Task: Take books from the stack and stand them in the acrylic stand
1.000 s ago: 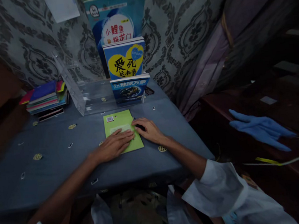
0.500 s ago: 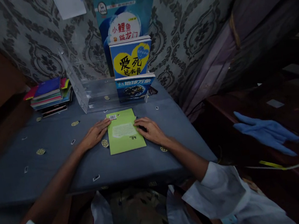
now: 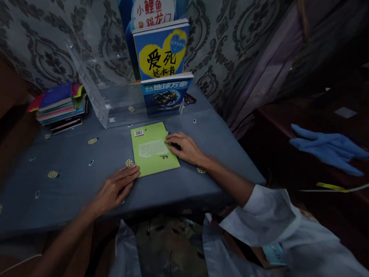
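A light-green book [image 3: 156, 163] lies flat on the cloth-covered table, back cover up, showing a barcode and a pale text block. My left hand [image 3: 118, 188] rests at its lower-left corner, fingers stretched out and fingertips touching the edge. On the opposite side, my right hand [image 3: 187, 149] has its fingertips on the book's right edge, with a dark gap between thumb and fingers. Neither hand lifts the book. Beyond it stands a clear acrylic rack [image 3: 91, 95], holding a blue earth-picture book [image 3: 168, 96], a blue book with a yellow heart [image 3: 163, 49] and a taller teal book [image 3: 152, 2].
A stack of books [image 3: 61, 107] sits at the table's back left. Dark glasses [image 3: 189, 99] lie behind the rack's right end. Off to the right, a blue glove [image 3: 332, 146] rests on a dark red surface. Patterned wallpaper [image 3: 222, 32] closes off the back.
My left hand has slid down toward me from the book's upper-left edge to its lower-left corner. My right hand stays at the right edge. The view has tilted slightly downward.
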The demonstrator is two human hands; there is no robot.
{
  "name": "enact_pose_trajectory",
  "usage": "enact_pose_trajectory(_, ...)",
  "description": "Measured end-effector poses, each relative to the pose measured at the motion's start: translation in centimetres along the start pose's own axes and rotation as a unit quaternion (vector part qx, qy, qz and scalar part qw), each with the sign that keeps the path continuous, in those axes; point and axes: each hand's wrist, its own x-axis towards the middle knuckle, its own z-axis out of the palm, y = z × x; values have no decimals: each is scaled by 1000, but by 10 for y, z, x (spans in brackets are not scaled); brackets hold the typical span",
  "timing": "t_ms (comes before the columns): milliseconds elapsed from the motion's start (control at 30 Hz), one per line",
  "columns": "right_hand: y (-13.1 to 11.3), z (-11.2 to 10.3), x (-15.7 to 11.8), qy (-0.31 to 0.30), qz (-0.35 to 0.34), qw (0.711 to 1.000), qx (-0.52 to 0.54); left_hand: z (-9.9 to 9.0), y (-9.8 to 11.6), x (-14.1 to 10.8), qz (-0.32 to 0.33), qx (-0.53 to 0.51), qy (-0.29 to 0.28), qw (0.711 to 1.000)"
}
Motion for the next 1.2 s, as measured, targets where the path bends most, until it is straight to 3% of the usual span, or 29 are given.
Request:
enact_pose_trajectory(233, 0, 1, 0, 1, 5, 1000, 3, 10, 7, 8, 15, 47, -42, 998)
enact_pose_trajectory(600, 1, 4, 1, 4, 6, 1000, 3, 48, 39, 81, 33, 76, -102, 991)
enact_pose_trajectory(767, 5, 7, -3, 13, 1, 1000, -3, 48, 47, 98, 42, 51, -120, 991)
enact_pose_trajectory(1000, 4, 10, -2, -3, -28, 999, -40, 36, 15, 100, 23, 42, -129, 990)
enact_pose_trajectory(1200, 11, 13, 26, -36, -13, 998, -50, 36, -28, 114, -20, 79, -96, 992)
